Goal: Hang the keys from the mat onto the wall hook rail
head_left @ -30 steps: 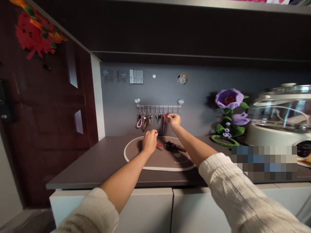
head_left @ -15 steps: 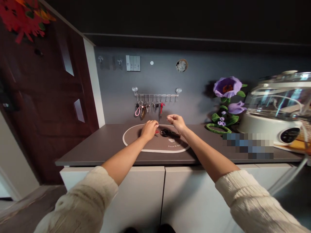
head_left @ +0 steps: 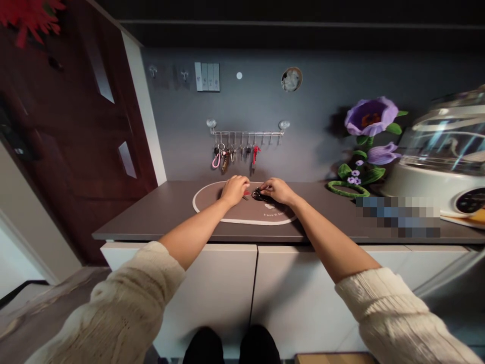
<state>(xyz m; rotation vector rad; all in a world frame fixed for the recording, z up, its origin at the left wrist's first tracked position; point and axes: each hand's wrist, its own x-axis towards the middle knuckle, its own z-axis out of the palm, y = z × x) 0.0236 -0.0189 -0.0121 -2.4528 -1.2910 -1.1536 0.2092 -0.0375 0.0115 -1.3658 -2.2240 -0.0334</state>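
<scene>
head view showed the right hand (head_left: 279, 191) with fingertips bent together at a black key bunch (head_left: 260, 196), the left hand (head_left: 234, 190) curled beside a small red-topped key (head_left: 246, 193); any hold was unclear. both lay on a white-edged brown oval mat (head_left: 212, 205).

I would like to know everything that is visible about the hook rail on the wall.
The hook rail is a narrow, clear bar that looks like plastic, fixed roughly level on the grey wall above the mat. A round, transparent mount sits near each end, and small hooks point down along its length. Keys hang from its left and middle hooks, with a pink loop and a red item among them. Neither the left hand nor the right hand touches it.
</scene>
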